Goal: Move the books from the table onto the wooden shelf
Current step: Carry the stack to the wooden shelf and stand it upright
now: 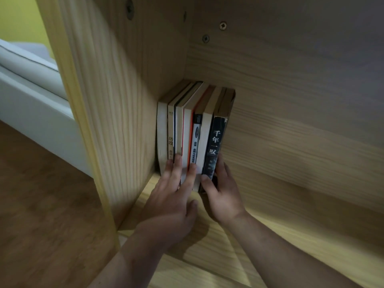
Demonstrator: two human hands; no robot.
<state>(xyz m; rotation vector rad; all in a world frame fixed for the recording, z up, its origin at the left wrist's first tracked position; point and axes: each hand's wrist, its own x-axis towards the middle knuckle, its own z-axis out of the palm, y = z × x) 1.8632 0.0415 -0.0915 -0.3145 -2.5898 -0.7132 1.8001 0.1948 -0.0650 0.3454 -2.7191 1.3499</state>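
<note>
Left hand [172,196] presses flat on the books [188,132] standing in the wooden shelf [116,100], right hand [224,198] grips the black book [215,142] at their 3 o'clock end; better push it in evenly until flush.

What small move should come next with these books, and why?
Probably slide the black book home with the right hand, which pinches its lower spine; it seems to stand proud. The left hand, held flat, braces the other books against the side panel.
</note>
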